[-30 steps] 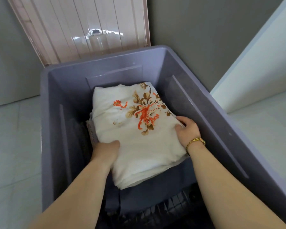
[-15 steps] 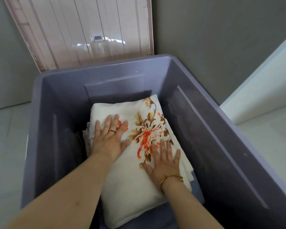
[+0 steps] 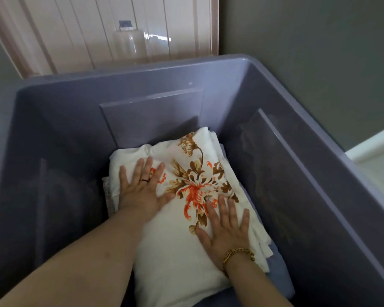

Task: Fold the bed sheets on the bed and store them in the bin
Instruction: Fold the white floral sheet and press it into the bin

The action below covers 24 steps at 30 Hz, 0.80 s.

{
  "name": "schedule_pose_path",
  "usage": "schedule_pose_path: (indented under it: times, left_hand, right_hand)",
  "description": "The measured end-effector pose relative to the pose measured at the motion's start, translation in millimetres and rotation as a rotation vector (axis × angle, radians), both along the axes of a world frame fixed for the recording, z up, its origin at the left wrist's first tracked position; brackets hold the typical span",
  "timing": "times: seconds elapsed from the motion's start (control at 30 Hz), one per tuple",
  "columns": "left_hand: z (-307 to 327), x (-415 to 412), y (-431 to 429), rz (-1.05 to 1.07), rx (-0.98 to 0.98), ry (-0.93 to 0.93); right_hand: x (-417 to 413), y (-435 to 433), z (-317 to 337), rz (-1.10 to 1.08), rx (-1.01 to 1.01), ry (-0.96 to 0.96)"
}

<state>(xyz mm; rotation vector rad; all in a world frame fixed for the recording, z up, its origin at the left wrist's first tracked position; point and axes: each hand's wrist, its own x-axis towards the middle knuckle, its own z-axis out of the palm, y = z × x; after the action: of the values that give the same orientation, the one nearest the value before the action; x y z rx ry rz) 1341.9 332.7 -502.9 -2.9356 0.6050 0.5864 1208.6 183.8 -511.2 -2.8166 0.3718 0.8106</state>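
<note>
White folded sheet (image 3: 175,258) sits in the bin (image 3: 297,103); left hand (image 3: 142,189) and right hand (image 3: 226,231), fingers flat and gripping nothing, should press evenly downward.

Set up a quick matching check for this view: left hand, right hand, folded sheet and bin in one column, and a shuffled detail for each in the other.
Things:
1. left hand
2. right hand
3. folded sheet
4. bin

Details:
A. lilac-grey plastic walls
B. gold bracelet at the wrist
C. white with an orange and brown flower print
D. dark ring on a finger

Pairs: 1-D, 2-B, 3-C, 4-A
</note>
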Motion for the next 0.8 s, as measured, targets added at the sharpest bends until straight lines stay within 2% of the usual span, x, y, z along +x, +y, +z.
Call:
schedule_pose_path:
  times: [0.23,0.37,0.43,0.5,0.6,0.67,0.73,0.8]
  left_hand:
    - [39,-5,-15,0.009,0.13,0.166]
    - [87,-17,-5,-0.021,0.046,0.225]
    - [118,-25,6,-0.089,0.047,0.13]
    - [147,-34,15,-0.193,0.023,-0.075]
    - [173,-53,45,-0.241,-0.168,-0.471]
    - [172,-67,69,-0.2,-0.316,-0.634]
    - [170,-72,83,-0.142,-0.257,-0.577]
    - [173,-73,82,-0.069,-0.188,-0.444]
  right_hand:
    - [10,-10,24,-0.015,0.044,0.144]
    - [12,-13,46,-0.026,0.093,0.15]
    - [8,-11,54,-0.04,0.092,0.115]
    - [-2,-8,63,-0.049,0.09,0.099]
    - [-19,-9,85,-0.088,0.122,-0.025]
    - [-27,-14,109,-0.099,0.102,-0.179]
    - [-27,-18,133,-0.088,0.012,-0.343]
    - [-26,-26,155,-0.048,-0.219,-0.591]
